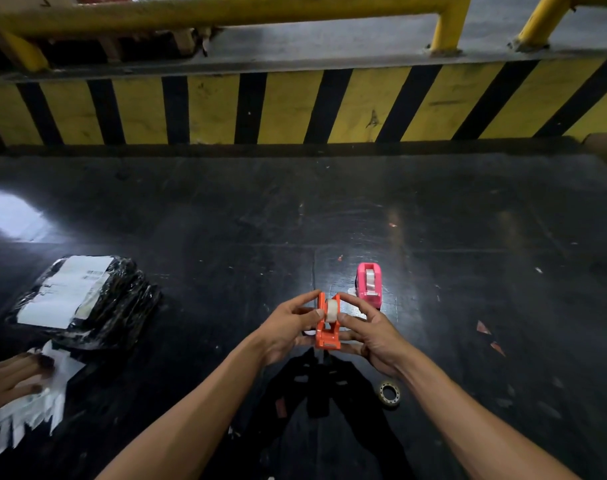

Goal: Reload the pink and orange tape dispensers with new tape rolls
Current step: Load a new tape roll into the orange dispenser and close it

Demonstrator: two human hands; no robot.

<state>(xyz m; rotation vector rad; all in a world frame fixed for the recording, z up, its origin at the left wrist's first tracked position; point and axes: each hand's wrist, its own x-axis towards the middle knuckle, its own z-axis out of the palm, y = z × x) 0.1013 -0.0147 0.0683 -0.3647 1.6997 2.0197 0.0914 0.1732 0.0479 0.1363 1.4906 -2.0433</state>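
dim scene, overhead glare on floor point(11, 213), edges bowed.

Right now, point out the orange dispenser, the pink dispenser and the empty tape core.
orange dispenser point(327, 337): head view, front base.
pink dispenser point(368, 284): head view, its top.
empty tape core point(389, 393): head view, ring's rim.

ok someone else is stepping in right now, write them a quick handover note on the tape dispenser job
Left hand and right hand: both grip the orange dispenser just above the black table, fingers on its sides.
A tape roll sits between its side walls; whether it is fully seated cannot be told.
Pink dispenser: on the table just beyond the hands, tape already in it.
An emptied tape core lies near the right forearm.
Left: check the orange roll, thread its tape to the cutter, set it down.
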